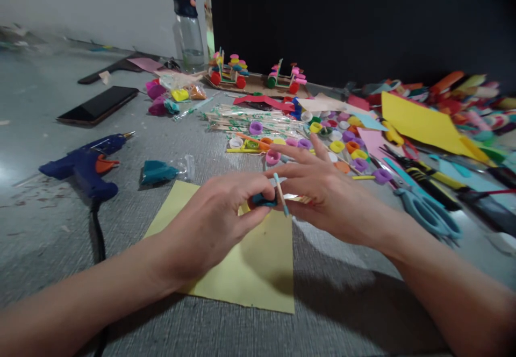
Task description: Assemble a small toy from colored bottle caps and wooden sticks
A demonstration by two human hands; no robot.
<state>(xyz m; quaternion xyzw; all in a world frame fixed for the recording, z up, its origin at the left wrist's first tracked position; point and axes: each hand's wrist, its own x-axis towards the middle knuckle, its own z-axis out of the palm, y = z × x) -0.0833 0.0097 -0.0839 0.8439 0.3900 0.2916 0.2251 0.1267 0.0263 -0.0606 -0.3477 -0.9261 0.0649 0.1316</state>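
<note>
Together, the two hands meet over a pale yellow sheet of paper [258, 271] that lies flat on the grey table [346, 303]. The left hand [213, 225] pinches a small teal cap [264, 201] between thumb and fingertips, closed on it. The right hand [326, 195] touches the same piece from the other side, its fingers spread and pointing left; a thin stick with teal tips [280, 193] stands tilted between the two hands, though which hand grips it I cannot tell.

Just beyond the fingertips lies a scatter of coloured bottle caps [322, 142] — purple, yellow, orange, green — and behind them a bundle of wrapped wooden sticks [250, 120]. Right of the right hand rest blue-handled scissors [427, 212], with a bright yellow sheet [419, 120] farther back. Left of the left hand sits a teal packet in clear wrap [161, 171], and farther left a blue glue gun [86, 163] with its cord trailing toward the near edge. Well beyond that lies a dark phone [99, 104]. At the far side stand two small cap-wheeled models [253, 75] and a clear water bottle [187, 34].
</note>
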